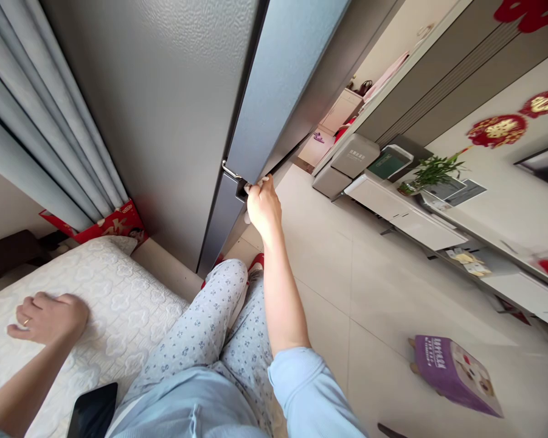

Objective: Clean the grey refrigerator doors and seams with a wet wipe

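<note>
**Right hand (264,207) being held at a dark fitting (241,190) on a blue-grey edge (278,79)**

The dark fitting is being seen just off the clock's centre, toward ten o'clock, with a bent metal bar (232,171) being carried along its top. At the centre, the right hand is being held against the fitting, its fingers bent inward and bunched; whether anything is being pinched cannot be told, as the fingertips are being partly hidden. Beside the edge, between ten and eleven o'clock, a tall grey panel (164,103) is being shown.

Between eight and nine o'clock, the left hand (52,316) is being rested on a white quilted cover (132,298), fingers loosely bent and slightly spread, a ring (26,321) being worn. A dark phone (93,407) is being seen between seven and eight o'clock, near the lap. Patterned trousers (187,322) are being worn, toward seven o'clock.

At four o'clock, a purple printed object (456,371) is being seen over the pale floor (323,261). Between two and three o'clock, a leafy plant (438,170) is being displayed on a low white cabinet (387,198).
</note>
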`<state>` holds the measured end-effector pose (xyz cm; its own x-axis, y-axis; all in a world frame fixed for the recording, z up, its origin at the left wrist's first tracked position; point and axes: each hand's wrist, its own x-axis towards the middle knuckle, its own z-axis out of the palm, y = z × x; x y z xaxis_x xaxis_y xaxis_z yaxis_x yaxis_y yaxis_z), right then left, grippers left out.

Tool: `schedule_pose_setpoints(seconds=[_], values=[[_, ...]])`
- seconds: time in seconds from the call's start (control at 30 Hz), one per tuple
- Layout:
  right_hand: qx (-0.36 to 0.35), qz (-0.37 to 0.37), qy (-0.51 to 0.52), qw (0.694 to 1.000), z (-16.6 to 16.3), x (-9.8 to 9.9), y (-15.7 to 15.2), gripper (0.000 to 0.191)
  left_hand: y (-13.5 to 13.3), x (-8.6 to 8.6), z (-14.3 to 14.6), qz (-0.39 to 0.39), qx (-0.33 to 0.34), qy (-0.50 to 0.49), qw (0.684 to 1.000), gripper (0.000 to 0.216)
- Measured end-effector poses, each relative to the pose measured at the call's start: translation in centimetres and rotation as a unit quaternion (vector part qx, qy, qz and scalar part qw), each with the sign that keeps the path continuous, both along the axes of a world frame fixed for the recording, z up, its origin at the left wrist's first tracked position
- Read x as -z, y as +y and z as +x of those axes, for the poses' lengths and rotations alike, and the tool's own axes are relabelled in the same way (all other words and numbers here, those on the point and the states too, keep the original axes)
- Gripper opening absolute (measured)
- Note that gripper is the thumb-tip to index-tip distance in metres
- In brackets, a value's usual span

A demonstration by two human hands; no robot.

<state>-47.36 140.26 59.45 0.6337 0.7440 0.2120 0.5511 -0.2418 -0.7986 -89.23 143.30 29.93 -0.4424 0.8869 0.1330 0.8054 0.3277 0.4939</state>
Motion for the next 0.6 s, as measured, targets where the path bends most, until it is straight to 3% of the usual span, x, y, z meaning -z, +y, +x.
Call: schedule_pose_setpoints(seconds=[0.37, 0.6], values=[[0.034, -0.186, -0.121, 0.975, 3.7, -3.1, 1.7, 0.068, 0.1, 0.4, 0.1, -0.008, -0.009, 0.019, 1.0, 0.066], [0.02, -0.171, -0.154, 0.973, 9.4, -1.8, 4.2, 0.061, 0.3, 1.1, -0.5, -0.016, -0.009, 0.033, 0.999, 0.066]])
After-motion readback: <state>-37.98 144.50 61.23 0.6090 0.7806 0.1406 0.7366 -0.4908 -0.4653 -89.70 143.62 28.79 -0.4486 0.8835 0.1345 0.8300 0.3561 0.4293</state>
